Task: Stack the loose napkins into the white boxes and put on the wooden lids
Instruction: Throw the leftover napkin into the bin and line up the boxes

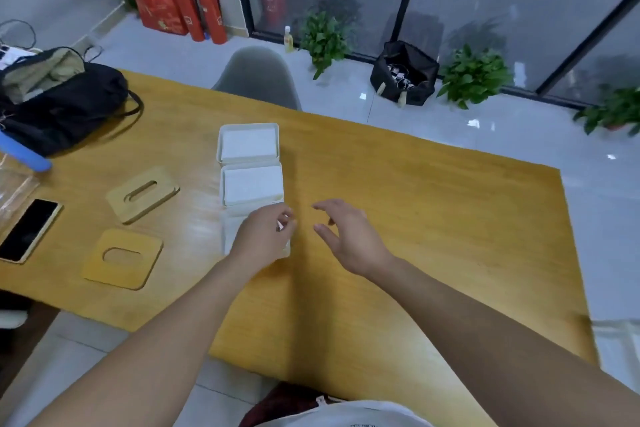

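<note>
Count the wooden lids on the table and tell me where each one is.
2. The far lid lies left of the middle box. The near lid lies closer to the person, between the phone and the left hand. Neither is on a box.

My boxes (248, 144) white; napkins (251, 185) white; lids (123, 258) pale wood; table (433, 204) yellow-orange; extinguishers (207, 10) upper left red.

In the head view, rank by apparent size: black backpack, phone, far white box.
1. black backpack, clearly largest.
2. far white box.
3. phone, though it lies nearer the camera, so unsure.
</note>
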`<move>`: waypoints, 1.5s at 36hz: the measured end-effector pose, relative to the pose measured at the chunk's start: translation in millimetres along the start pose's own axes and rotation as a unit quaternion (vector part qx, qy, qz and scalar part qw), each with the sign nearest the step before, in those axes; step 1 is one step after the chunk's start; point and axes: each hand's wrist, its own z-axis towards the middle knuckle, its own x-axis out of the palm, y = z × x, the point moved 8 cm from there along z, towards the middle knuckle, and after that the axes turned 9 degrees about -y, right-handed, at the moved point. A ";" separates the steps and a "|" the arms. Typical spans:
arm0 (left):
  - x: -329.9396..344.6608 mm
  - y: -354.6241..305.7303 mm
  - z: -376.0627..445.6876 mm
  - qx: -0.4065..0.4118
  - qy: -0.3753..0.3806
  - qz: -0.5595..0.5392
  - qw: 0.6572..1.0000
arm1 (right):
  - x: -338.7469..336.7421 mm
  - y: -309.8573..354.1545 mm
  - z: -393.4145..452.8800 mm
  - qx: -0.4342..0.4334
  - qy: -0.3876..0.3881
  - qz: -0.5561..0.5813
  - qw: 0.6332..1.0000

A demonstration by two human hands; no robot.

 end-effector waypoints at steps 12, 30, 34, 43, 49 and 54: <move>139.7 -273.9 -89.7 0.171 0.128 -0.081 0.974 | -219.4 -115.0 -180.1 0.116 -0.194 0.110 0.968; 404.5 -522.9 -318.8 0.304 0.358 -0.121 0.874 | -361.5 -308.1 -514.7 0.347 -0.406 0.208 0.819; 445.9 -528.6 -337.9 0.301 0.370 -0.094 0.874 | -358.1 -339.3 -551.6 0.385 -0.418 0.208 0.796; 503.8 -554.4 -353.2 0.352 0.335 0.067 0.871 | -345.0 -412.2 -604.3 0.516 -0.454 0.236 0.688; 534.0 -555.5 -346.4 0.309 0.350 0.110 0.877 | -343.4 -429.2 -602.1 0.529 -0.443 0.262 0.675; 547.3 -551.2 -347.4 0.310 0.357 0.111 0.874 | -342.2 -438.2 -603.5 0.539 -0.440 0.284 0.660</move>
